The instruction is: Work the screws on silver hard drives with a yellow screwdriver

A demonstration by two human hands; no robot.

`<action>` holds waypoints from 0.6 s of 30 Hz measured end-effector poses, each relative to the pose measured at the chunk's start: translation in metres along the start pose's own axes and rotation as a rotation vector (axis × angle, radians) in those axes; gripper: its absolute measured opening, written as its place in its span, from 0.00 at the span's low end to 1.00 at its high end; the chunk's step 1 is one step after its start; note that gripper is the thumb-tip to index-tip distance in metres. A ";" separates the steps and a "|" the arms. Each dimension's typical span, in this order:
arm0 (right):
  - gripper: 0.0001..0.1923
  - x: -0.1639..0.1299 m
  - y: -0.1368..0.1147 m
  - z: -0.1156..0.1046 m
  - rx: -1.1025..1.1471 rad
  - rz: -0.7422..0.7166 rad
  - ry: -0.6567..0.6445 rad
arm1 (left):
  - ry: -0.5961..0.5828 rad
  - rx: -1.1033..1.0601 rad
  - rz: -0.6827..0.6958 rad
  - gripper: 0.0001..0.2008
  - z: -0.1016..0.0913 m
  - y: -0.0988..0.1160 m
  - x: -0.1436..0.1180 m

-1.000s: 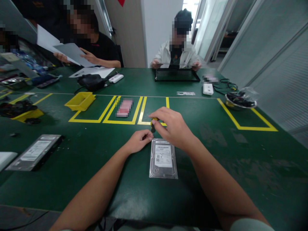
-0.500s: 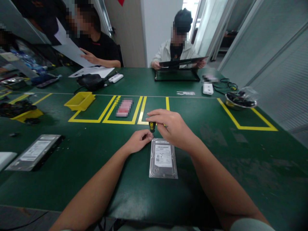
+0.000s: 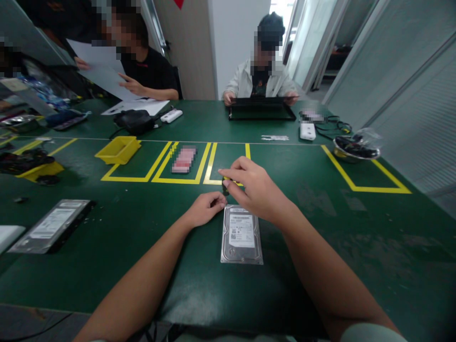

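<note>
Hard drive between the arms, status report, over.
Hard drive flat, label up. Right hand gripping yellow-and-black tool at its far left corner; left hand beside that corner. Right hand hides drive's far right corner.

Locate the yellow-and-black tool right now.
In the head view, the yellow-and-black tool is near the centre, in the right hand, by the far-left corner of the hard drive, beside the left hand.

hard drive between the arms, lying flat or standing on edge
Lying flat: the hard drive rests on the green table, its broad labelled face turned up.
</note>
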State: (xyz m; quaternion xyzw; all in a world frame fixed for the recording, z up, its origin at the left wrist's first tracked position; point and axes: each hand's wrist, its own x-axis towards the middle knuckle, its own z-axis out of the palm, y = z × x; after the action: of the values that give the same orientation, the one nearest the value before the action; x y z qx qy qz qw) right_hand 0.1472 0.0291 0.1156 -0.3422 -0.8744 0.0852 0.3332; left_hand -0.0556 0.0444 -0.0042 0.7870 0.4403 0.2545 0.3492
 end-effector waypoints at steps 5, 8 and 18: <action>0.15 0.000 0.000 0.000 -0.012 0.018 0.006 | -0.002 -0.016 0.001 0.06 0.000 0.000 -0.001; 0.15 0.000 0.000 0.000 -0.004 -0.001 0.028 | -0.003 -0.018 -0.006 0.06 0.000 0.001 -0.001; 0.16 0.003 0.002 -0.003 0.069 -0.125 0.037 | 0.012 -0.003 -0.012 0.07 -0.001 0.003 -0.001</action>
State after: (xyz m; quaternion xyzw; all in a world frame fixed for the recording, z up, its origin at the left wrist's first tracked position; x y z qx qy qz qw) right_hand 0.1482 0.0319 0.1186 -0.2767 -0.8844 0.0879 0.3653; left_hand -0.0554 0.0425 -0.0009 0.7823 0.4469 0.2575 0.3493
